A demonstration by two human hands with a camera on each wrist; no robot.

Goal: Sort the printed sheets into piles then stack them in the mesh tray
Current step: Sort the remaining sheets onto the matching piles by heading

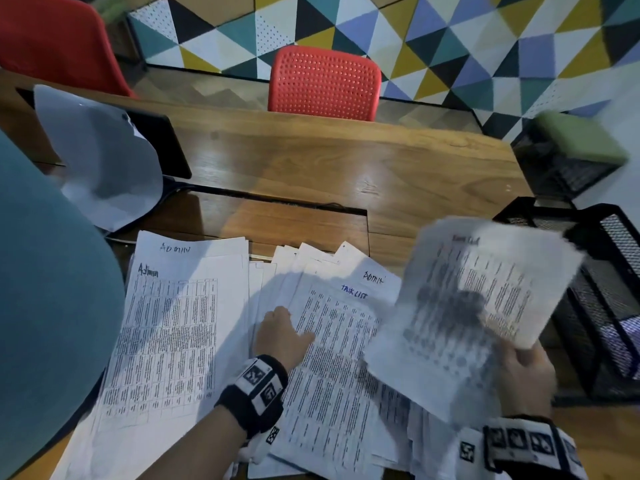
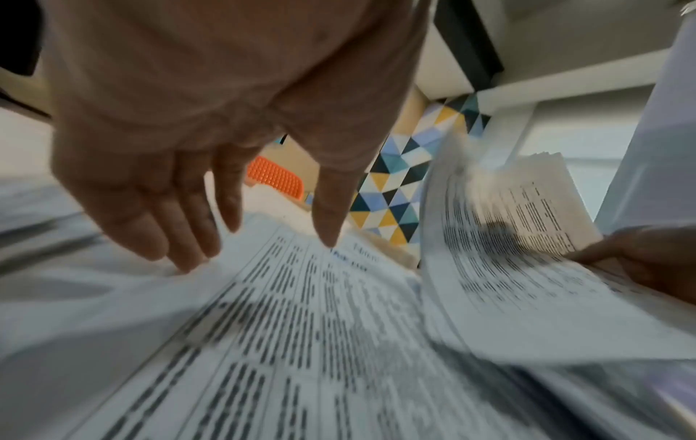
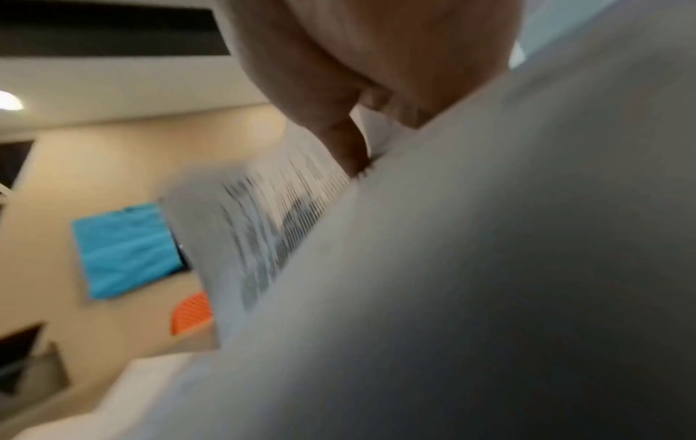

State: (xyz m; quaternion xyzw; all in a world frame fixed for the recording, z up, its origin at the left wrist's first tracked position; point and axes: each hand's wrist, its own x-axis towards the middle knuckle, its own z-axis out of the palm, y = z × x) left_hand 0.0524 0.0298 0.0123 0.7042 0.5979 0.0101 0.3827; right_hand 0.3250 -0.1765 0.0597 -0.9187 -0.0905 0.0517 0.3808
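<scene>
While the left hand rests on the spread of printed sheets at the near edge of the wooden desk, its fingers are straight and slightly spread, tips touching the paper. The right hand pinches a held sheet at its lower corner, thumb on top; this sheet is raised above the spread, tilted and blurred, and it covers part of the sheets below. To the left of the spread lies a separate pile headed "Admin" in handwriting. The top sheet under the left hand is headed "Task List". The black mesh tray stands at the right edge of the desk, just beside the held sheet and partly hidden by it. A second mesh container with a green top stands further back. A curled blank sheet lies against a dark flat device at the left. A red chair stands behind the desk, before a wall of coloured triangles.
</scene>
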